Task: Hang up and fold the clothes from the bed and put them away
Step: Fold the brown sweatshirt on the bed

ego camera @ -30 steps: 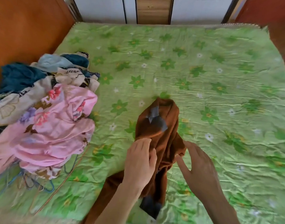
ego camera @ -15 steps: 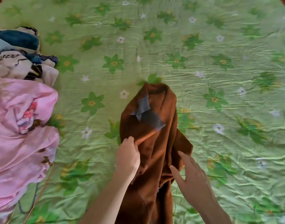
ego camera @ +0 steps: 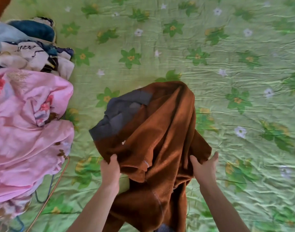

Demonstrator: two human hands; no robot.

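In the head view, a brown fleece garment (ego camera: 160, 139) with a grey band (ego camera: 120, 113) at one end lies bunched in the middle of the bed, on the green flowered bedspread (ego camera: 227, 56). The left hand (ego camera: 110, 171) grips the left edge of the garment, with the thumb on top and the fingers curled under the cloth. The right hand (ego camera: 204, 168) holds the right edge in the same way, its fingers hidden behind a fold. The two hands are well apart, and the cloth between them hangs in loose folds.

To the left, a pile of other clothes (ego camera: 26, 114), with a pink flowered piece on top, waits beside the garment. Thin wire hangers (ego camera: 48, 190) show under the pile.

The fabric looks thick, soft and quite light, so I think it will sag and not keep any shape. It does not look slippery. To spread it flat for folding, a good hold is at the two outer corners or along a seam, not in the middle of the bunch.
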